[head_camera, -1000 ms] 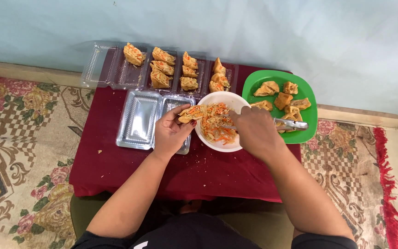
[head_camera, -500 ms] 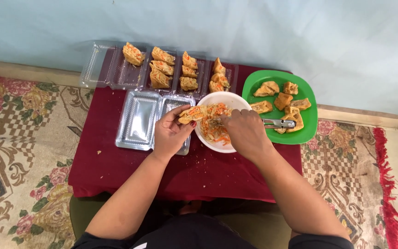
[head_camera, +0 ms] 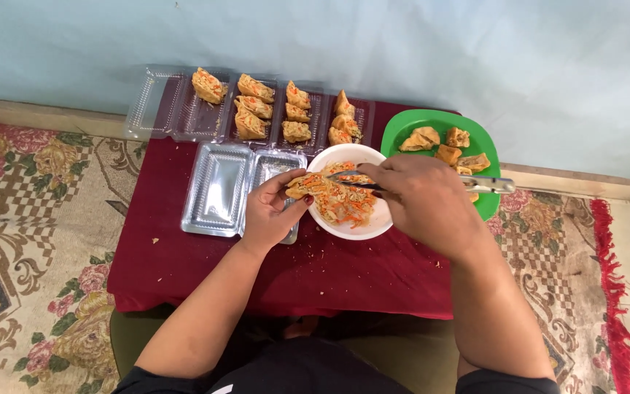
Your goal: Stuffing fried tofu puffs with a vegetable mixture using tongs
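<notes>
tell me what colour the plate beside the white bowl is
Green, seen best in the head view: the plate.

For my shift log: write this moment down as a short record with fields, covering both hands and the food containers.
left hand: the left hand holds a fried pastry pocket at the rim of the white bowl
right hand: the right hand grips a metal utensil, its tip over the bowl
bowl contents: shredded vegetable filling with orange strips
green plate: several unfilled fried pieces
back trays: clear plastic, holding filled pieces
front tray: clear plastic, nothing in it
surface: dark red cloth
</notes>
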